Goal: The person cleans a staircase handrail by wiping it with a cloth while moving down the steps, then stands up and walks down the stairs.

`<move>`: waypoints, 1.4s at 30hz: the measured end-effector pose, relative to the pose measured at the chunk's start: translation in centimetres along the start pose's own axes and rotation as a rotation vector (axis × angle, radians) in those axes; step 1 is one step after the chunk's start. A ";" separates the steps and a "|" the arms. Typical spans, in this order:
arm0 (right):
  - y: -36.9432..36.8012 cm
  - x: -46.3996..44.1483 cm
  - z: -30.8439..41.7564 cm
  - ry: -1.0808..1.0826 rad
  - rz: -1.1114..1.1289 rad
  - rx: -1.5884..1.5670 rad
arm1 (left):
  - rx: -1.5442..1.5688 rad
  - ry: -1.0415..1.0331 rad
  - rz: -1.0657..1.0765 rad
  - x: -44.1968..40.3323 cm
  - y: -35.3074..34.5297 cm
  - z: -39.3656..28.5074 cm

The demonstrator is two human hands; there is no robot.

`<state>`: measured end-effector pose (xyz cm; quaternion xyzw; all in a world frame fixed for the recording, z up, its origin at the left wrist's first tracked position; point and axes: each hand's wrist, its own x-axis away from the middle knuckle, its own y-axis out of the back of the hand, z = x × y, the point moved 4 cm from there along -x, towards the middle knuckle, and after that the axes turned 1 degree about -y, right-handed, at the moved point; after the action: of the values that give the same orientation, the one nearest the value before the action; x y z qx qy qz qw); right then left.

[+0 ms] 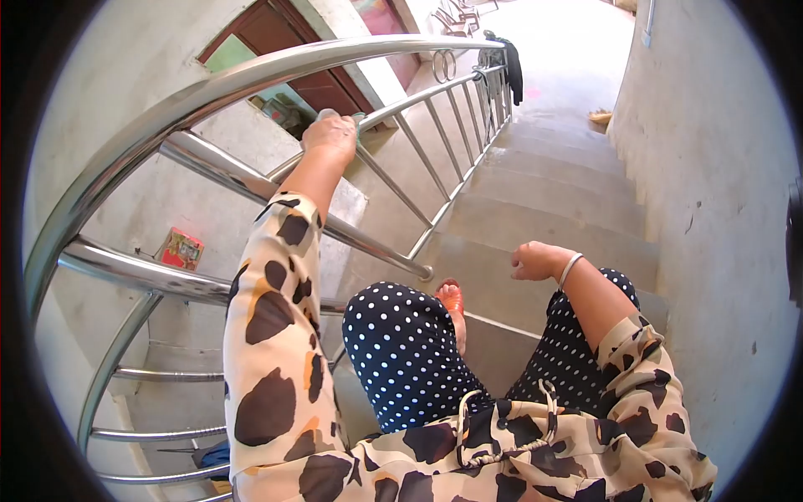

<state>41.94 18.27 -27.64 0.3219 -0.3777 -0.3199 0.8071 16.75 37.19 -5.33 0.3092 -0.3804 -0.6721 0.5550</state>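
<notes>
My left hand [330, 138] reaches out through the stair railing and is closed over the second metal rail [418, 94], below the top handrail [335, 52]. Edges of a thin greenish cloth [360, 127] show around its fingers, pressed to the rail. My right hand [535, 261] hangs over my right knee, fingers curled in, with nothing visible in them. A white bangle [570, 269] circles that wrist. Between my knees, my foot shows in an orange-red sandal [450, 294] on a step.
Concrete stairs [552, 209] run down ahead to a bright floor. A rough wall [711, 209] bounds the right side. Dark clothing [512, 71] hangs on the railing's far end. Beyond the railing are a brown door [272, 42], a red box [181, 248] and chairs [456, 17].
</notes>
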 end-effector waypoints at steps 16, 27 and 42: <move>0.7 3.1 5.9 0.016 0.098 -0.169 | 0.005 -0.119 0.064 -6.9 -1.6 -7.1; 1.3 2.6 8.5 -0.001 0.185 -0.259 | -0.090 -0.144 0.094 -8.5 -1.3 -7.8; -0.3 2.5 0.6 -0.111 0.066 -0.071 | 0.067 -0.141 0.210 -0.4 1.8 -2.0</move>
<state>42.67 15.98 -26.58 0.2622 -0.4210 -0.3236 0.8058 19.41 37.10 -4.77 0.2379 -0.4710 -0.6172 0.5836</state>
